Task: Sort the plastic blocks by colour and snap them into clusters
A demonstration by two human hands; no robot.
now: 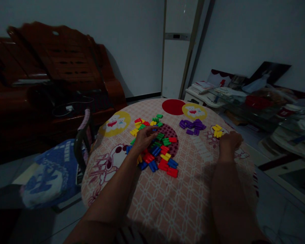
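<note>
My left hand [144,139] reaches over a loose pile of small plastic building pieces in red, yellow, green and blue. Its thumb and fingers are apart, just above the pile, and partly cover it. Red pieces [172,173], blue pieces [153,166] and green pieces [160,136] lie around it. At the right of the table, my right hand [231,140] is curled beside a small group of yellow pieces [217,131]. Whatever its fingers hold, if anything, is hidden. A separate heap of purple pieces [193,125] lies between the two hands, farther back.
The pieces lie on a round table with a patterned pink cloth [165,203]. At the left stands a chair with a blue cloth [53,169], and a carved wooden sofa [66,57] behind. A cluttered glass-topped cabinet [244,101] runs along the right wall.
</note>
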